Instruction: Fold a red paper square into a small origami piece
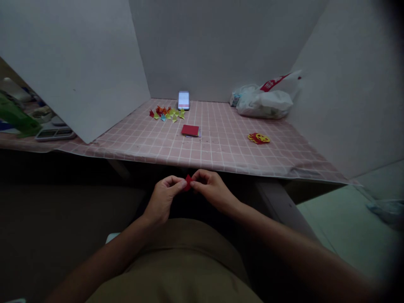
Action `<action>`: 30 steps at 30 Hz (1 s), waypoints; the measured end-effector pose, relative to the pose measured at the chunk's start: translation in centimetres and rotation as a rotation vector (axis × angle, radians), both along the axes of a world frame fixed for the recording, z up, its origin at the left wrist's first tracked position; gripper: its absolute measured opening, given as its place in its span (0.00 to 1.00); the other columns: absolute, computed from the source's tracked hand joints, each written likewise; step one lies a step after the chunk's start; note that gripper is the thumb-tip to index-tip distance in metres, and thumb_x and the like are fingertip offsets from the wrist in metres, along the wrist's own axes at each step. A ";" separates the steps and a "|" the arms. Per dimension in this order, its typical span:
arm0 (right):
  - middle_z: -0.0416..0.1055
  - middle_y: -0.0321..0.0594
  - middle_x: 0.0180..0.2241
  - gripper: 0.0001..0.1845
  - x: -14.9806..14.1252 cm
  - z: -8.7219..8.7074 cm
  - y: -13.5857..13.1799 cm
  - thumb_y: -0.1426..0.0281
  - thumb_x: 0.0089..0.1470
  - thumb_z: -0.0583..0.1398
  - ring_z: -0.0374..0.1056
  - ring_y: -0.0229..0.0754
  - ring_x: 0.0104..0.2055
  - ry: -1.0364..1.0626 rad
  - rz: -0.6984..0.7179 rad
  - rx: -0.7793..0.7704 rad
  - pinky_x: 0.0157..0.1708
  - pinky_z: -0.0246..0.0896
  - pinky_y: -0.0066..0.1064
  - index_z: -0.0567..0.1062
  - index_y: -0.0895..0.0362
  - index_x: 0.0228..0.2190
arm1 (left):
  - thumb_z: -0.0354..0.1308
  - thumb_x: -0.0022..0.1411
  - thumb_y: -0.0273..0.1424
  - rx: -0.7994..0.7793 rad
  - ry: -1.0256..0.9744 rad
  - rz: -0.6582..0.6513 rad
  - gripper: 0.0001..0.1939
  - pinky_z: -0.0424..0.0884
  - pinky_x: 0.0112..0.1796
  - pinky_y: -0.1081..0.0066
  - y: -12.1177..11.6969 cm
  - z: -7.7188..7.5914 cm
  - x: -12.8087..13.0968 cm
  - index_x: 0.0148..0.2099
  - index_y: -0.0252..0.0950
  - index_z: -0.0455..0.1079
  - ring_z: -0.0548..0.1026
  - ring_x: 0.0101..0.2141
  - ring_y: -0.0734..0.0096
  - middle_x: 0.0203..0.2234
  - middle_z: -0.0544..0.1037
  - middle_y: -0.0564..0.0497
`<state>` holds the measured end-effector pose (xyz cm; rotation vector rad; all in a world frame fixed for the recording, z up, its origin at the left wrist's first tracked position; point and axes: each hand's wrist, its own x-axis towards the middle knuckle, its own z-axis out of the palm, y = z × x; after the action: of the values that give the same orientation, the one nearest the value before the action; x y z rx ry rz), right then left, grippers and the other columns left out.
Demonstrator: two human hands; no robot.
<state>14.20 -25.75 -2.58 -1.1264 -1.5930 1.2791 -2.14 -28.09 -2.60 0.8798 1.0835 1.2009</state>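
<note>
With left hand (162,193) and right hand (214,189) in a pinched grip, we hold folded red paper (188,184) before the worktop's (221,147) near edge; beyond lie a flat red stack (190,130), pointed figures (167,112) left, crinkled plastic bag (265,104) far right.

Red folded paper (188,180) and a red-topped paper stack (190,130) echo origami figures (168,115) in red, orange, yellow and light blue; white gridlines cross a pink worktop (217,149).

Gray panels (217,46) rise round pink-check tbl (217,122), pale flr (334,219) rt.
</note>
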 end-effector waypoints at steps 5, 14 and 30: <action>0.69 0.34 0.25 0.06 0.1 0.3 0.0 0.68 0.51 0.62 0.65 0.37 0.28 0.046 -0.014 -0.017 0.31 0.59 0.30 0.71 0.56 0.26 | 0.71 0.49 0.30 0.009 0.000 -0.025 0.09 0.68 0.35 0.74 0.1 -0.4 -0.1 0.29 0.34 0.74 0.74 0.29 0.75 0.26 0.78 0.53; 0.69 0.33 0.26 0.06 0.0 0.5 -0.2 0.67 0.54 0.61 0.65 0.35 0.27 0.116 0.035 -0.064 0.29 0.59 0.29 0.72 0.56 0.30 | 0.70 0.51 0.30 -0.006 -0.042 -0.073 0.10 0.72 0.35 0.74 -0.2 -0.6 -0.1 0.35 0.32 0.77 0.76 0.29 0.75 0.28 0.80 0.51; 0.69 0.32 0.24 0.05 0.0 0.8 -0.3 0.71 0.47 0.64 0.64 0.33 0.24 0.162 0.079 -0.219 0.26 0.57 0.28 0.72 0.58 0.26 | 0.68 0.56 0.33 0.052 -0.029 -0.045 0.09 0.75 0.35 0.73 -0.2 -0.9 -0.5 0.35 0.34 0.74 0.77 0.29 0.74 0.28 0.81 0.52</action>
<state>14.23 -26.00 -1.77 -1.0684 -1.4155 1.5864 -2.60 -28.34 -3.49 0.9187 1.0083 1.2057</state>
